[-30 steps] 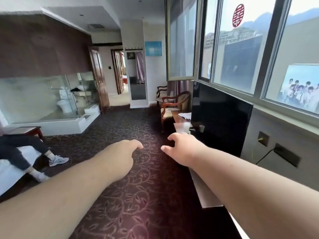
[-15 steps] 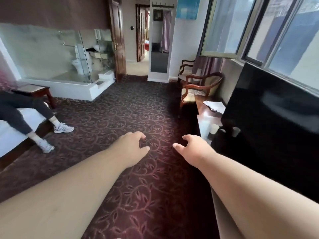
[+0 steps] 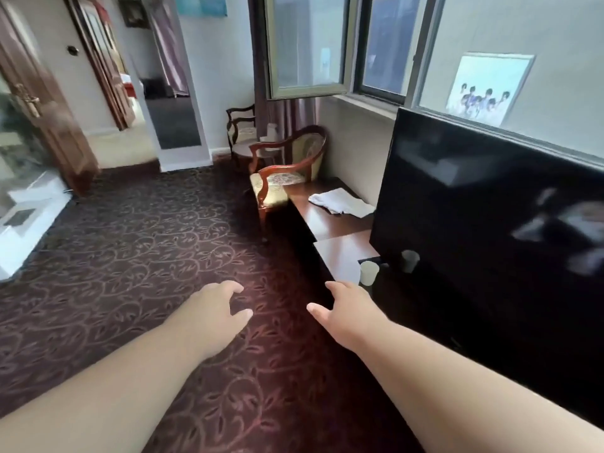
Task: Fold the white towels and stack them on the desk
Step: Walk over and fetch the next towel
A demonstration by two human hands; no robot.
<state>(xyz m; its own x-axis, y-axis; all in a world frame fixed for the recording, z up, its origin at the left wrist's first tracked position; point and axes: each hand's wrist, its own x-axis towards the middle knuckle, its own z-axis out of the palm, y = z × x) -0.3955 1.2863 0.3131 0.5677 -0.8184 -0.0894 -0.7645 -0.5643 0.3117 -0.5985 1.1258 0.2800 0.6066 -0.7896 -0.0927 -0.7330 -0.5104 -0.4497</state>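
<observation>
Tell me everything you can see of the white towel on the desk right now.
The white towel lies flat but rumpled on the glossy brown wooden desk, unfolded or only loosely folded, with uneven edges and soft creases. It looks like thin cloth. It sits at the desk's far end, close to the wall, just beyond the black TV screen and beside the wooden armchair. Only the desk touches it; both hands are well short of it.
</observation>
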